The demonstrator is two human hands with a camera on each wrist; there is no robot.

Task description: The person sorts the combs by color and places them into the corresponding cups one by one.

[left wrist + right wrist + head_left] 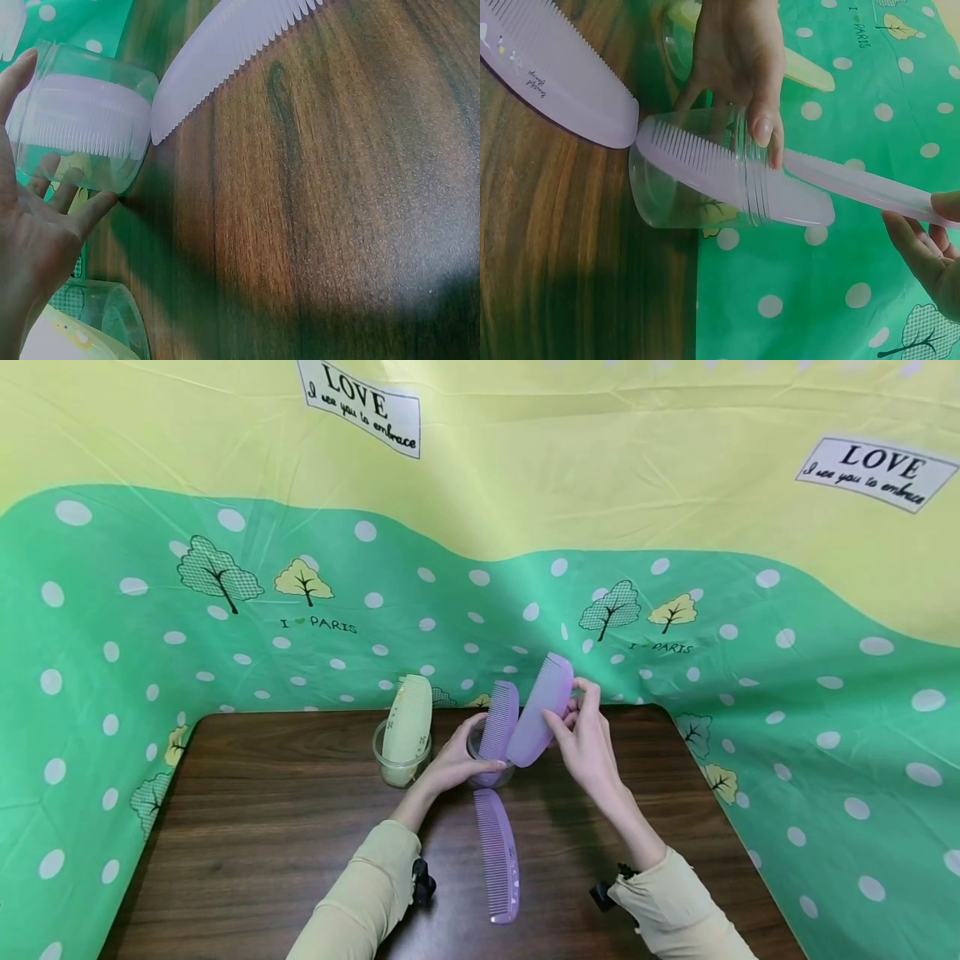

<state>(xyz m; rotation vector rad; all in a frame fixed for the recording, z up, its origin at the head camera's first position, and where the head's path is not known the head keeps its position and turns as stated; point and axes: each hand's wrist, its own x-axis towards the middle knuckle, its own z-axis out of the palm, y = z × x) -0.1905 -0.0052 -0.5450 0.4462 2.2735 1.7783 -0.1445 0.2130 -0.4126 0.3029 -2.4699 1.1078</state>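
Observation:
My left hand (453, 762) grips a clear plastic jar (491, 770) standing on the wooden table (262, 827); its fingers (761, 112) wrap the jar (697, 187) near the rim. A purple comb (499, 720) stands inside that jar (82, 127). My right hand (583, 731) pinches the upper part of a second purple comb (542, 710), held tilted, its lower end at the jar's mouth. In the right wrist view this held comb (870, 187) runs from the rim to my fingertips (930, 247). A third purple comb (497, 856) lies flat on the table just in front of the jar.
A second clear jar (399, 760) with a cream comb (408, 722) stands left of the held jar. A green and yellow dotted cloth (787, 693) walls the table on three sides. Bare wood lies at front left and right.

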